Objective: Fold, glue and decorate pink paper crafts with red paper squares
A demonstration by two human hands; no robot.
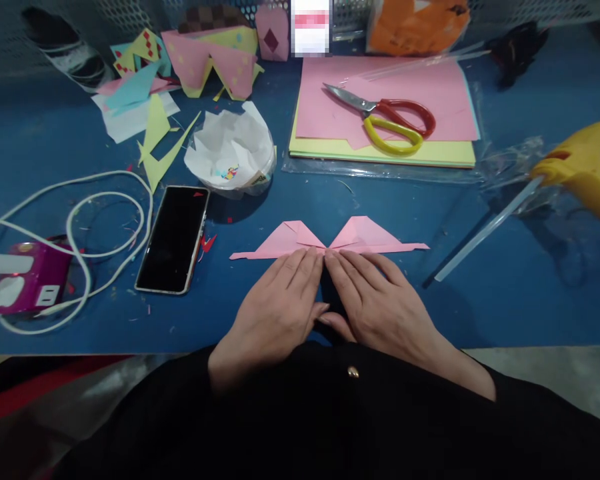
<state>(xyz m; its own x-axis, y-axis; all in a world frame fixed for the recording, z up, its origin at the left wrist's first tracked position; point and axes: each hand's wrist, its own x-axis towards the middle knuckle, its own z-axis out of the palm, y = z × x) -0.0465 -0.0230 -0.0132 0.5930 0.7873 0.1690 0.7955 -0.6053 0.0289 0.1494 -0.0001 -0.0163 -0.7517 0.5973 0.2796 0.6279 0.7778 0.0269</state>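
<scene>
A folded pink paper piece (363, 233) lies on the blue table near its front edge. Two peaks rise from it, with narrow strips reaching out left and right. Flat on its near edge, just left of the middle, rests my left hand (277, 300), fingers stretched out. My right hand (377, 297) lies flat the same way, just right of the middle. The index fingers come close together at the paper's centre, and the thumbs nearly meet below. The fingertips cover part of the paper's lower edge. Neither hand grasps anything.
Scissors (380, 117) lie on a stack of coloured paper (310, 100). At right is a yellow glue gun (575, 167) with a clear glue stick (487, 230). Leftward are a phone (173, 240), a white cable (85, 270), a paper-lined bowl (200, 157) and paper scraps (155, 133).
</scene>
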